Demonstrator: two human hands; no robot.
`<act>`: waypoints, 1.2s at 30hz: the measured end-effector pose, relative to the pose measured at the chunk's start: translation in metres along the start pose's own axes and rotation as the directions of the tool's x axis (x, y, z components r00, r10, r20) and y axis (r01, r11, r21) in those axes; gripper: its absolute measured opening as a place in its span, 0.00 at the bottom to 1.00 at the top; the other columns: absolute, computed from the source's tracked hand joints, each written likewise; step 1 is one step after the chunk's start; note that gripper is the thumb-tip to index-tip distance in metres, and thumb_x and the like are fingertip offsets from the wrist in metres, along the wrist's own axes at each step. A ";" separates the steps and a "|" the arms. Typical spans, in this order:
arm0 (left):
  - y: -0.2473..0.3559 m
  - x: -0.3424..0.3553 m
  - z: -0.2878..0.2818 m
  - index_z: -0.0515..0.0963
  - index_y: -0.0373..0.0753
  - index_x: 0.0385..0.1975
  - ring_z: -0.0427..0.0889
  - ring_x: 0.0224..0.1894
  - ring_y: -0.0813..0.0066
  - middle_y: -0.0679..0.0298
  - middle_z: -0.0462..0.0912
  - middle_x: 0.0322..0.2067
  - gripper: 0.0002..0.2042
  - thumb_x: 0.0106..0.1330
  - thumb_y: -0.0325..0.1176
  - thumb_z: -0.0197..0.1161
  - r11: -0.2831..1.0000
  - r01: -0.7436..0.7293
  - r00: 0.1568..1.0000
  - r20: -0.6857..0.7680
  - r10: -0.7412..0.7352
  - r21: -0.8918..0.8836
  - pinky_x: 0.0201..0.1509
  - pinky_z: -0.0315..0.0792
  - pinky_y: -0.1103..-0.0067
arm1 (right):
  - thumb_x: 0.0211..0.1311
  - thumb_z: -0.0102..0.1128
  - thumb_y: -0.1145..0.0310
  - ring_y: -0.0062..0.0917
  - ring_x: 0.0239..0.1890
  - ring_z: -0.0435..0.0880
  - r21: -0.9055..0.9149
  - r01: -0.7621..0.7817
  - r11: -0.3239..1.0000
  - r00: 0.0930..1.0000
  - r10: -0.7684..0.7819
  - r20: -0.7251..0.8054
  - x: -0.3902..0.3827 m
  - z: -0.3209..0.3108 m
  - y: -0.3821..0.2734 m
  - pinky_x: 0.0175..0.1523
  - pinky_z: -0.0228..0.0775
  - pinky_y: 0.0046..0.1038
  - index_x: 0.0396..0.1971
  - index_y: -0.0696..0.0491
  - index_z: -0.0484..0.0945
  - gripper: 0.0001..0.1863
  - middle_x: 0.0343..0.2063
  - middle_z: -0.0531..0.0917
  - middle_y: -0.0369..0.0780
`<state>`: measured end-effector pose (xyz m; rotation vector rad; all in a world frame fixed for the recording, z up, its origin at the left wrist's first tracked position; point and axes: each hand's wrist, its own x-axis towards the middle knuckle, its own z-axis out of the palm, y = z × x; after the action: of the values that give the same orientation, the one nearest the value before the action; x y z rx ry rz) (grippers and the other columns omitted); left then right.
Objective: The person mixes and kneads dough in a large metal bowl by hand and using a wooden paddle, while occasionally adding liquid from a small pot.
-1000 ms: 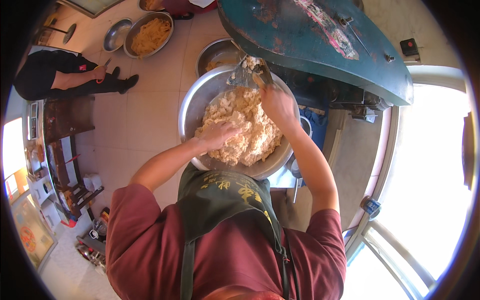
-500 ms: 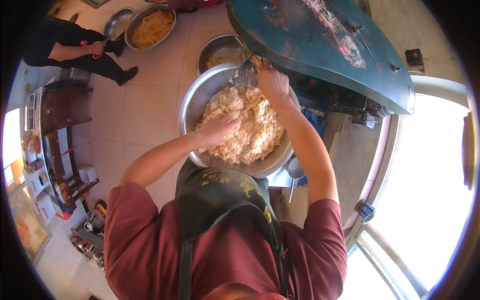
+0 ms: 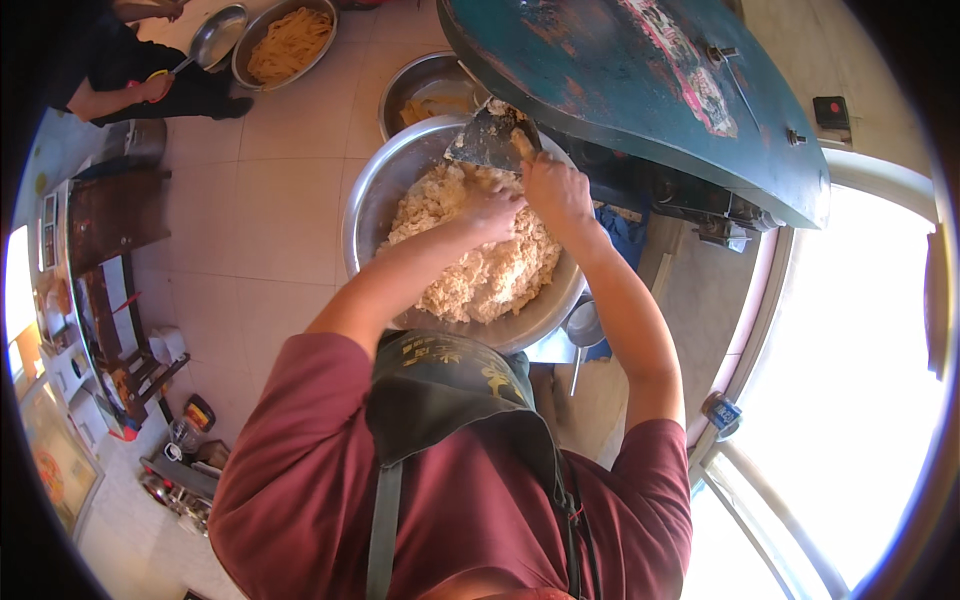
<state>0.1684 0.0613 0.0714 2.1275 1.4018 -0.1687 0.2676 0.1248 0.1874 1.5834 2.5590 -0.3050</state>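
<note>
So the dough [image 3: 490,280] is sitting in a wide metal bowl [image 3: 358,205], heaped mid-bowl right in front of the apron [image 3: 445,395], w/ the far rim near the green machine cover [image 3: 610,75]. Looks shaggy + crumbly tbh, so imo it's soft, kinda sticky, and prob breaks into clumps if you pinch just 1 edge. That much of it is likely heavy as a whole, so I'd go in w/ a spread palm and scoop from underneath, not pluck at the top. Not fragile, tearing it is prob nbd. Right hand [image 3: 558,195] has its grip closed round the handle of a scraper [image 3: 485,138], blade up by the far rim w/ bits of dough stuck on it; can't tell if the blade's touching metal. Handle's def the place to hold that, blade looks thin + stiff and maybe slick where it's gunked up. Left hand [image 3: 493,212] is over the upper part of the dough, fingers bent and just beside the right hand; can't tell how far open that grip is or if it's got a clump.
</note>
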 end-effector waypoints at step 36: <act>-0.002 0.074 0.073 0.59 0.48 0.70 0.65 0.67 0.58 0.59 0.64 0.68 0.44 0.55 0.62 0.64 0.954 -0.276 0.941 0.168 0.293 -0.119 0.70 0.61 0.63 | 0.68 0.50 0.54 0.49 0.25 0.84 0.215 -0.002 0.977 0.998 0.015 -0.059 -0.011 -0.016 0.006 0.32 0.78 0.47 0.28 0.60 0.80 0.22 0.20 0.82 0.55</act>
<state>0.2140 0.0825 -0.0195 2.1477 0.9654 -0.1767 0.2782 0.1220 0.2043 1.6975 2.6406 -0.5584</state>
